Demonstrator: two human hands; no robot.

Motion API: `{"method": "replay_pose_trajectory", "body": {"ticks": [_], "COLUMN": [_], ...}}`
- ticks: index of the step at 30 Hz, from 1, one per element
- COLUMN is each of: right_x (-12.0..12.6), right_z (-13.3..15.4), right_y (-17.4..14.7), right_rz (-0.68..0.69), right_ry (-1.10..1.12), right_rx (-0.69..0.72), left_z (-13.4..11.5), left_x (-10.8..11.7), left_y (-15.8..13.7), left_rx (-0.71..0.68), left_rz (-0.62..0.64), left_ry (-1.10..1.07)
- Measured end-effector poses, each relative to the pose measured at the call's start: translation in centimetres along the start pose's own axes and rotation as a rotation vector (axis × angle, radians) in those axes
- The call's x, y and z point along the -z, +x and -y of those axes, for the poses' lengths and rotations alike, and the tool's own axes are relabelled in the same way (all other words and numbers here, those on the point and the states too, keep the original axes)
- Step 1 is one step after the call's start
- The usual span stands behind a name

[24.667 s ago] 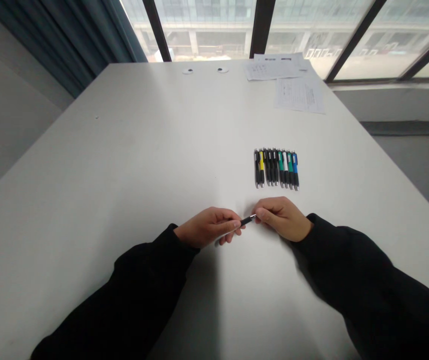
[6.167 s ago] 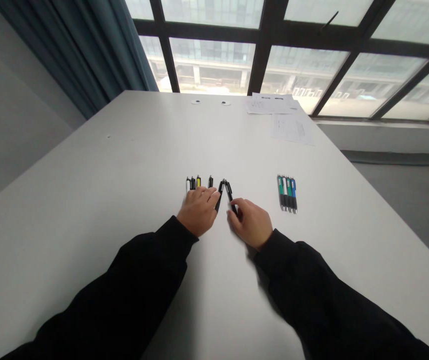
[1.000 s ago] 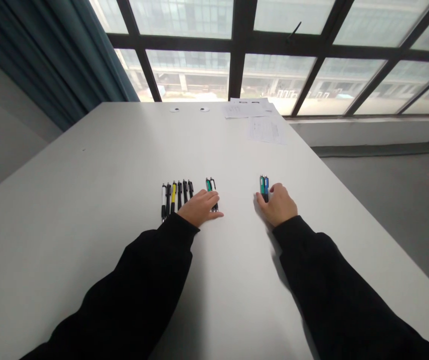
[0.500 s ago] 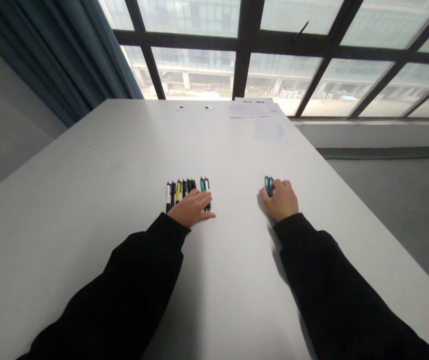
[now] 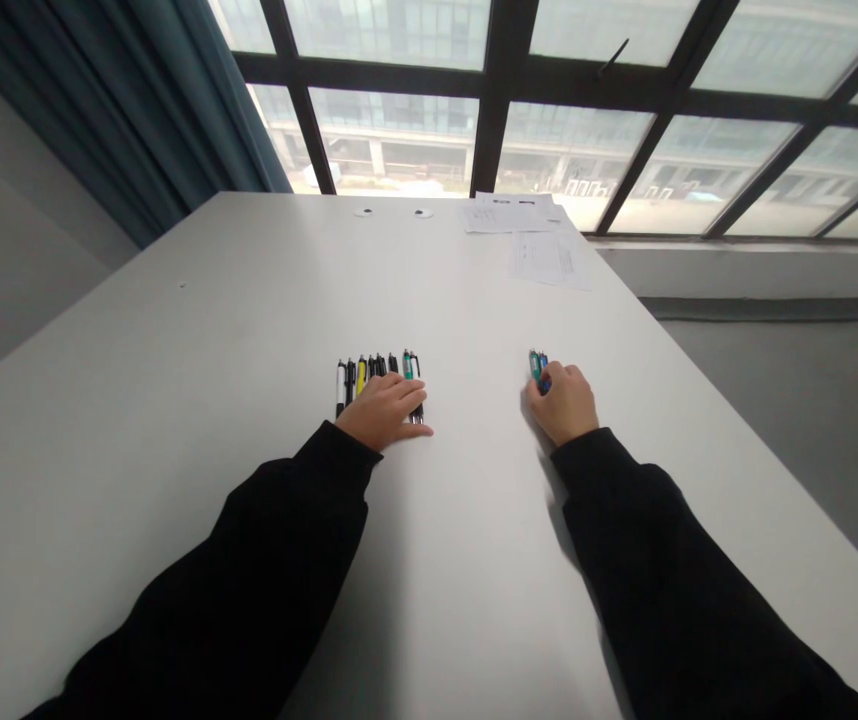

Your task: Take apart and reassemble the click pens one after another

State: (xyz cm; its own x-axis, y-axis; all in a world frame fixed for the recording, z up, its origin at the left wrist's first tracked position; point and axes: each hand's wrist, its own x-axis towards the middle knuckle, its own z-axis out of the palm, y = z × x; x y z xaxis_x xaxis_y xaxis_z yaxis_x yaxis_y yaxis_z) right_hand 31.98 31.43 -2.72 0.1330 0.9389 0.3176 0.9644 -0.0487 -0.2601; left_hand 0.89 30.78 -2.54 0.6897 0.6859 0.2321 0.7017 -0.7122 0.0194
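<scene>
Several pens lie side by side in a row on the white table: a white pen at the left end, then black ones, a yellow pen among them. At the row's right end lie a green pen and a white-and-black pen. My left hand rests across the row's right part, fingers stretched out and thumb apart; it hides the lower ends of several pens. Farther right, my right hand has its fingers curled and closed on a green pen and a blue pen.
Printed paper sheets lie at the table's far right corner. Two small round fittings sit near the far edge. Beyond stands a dark-framed window, with a blue curtain at left.
One black pen in the left row has shifted slightly right, leaving a small gap beside it. My right hand's fingers have drawn in a little around the pens. The view has tilted slightly.
</scene>
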Motion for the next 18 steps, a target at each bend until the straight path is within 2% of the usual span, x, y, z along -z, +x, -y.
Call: {"method": "replay_pose_trajectory", "body": {"ticks": [6, 13, 18], "right_x": [-0.5, -1.6, -2.1], "right_z": [1.5, 6.9, 10.2], "right_y": [-0.1, -0.9, -1.4], "right_rz": [0.021, 0.076, 0.106], "right_ry": [0.052, 0.108, 0.139], "right_rx": [0.035, 0.134, 0.173], "left_z": [-0.4, -0.5, -0.4], "left_x": [0.3, 0.4, 0.2], "left_y": [-0.7, -1.7, -2.1], "left_rx": [0.089, 0.118, 0.148], "left_rz": [-0.095, -0.070, -0.096], "left_ry": [-0.002, -0.020, 0.001]}}
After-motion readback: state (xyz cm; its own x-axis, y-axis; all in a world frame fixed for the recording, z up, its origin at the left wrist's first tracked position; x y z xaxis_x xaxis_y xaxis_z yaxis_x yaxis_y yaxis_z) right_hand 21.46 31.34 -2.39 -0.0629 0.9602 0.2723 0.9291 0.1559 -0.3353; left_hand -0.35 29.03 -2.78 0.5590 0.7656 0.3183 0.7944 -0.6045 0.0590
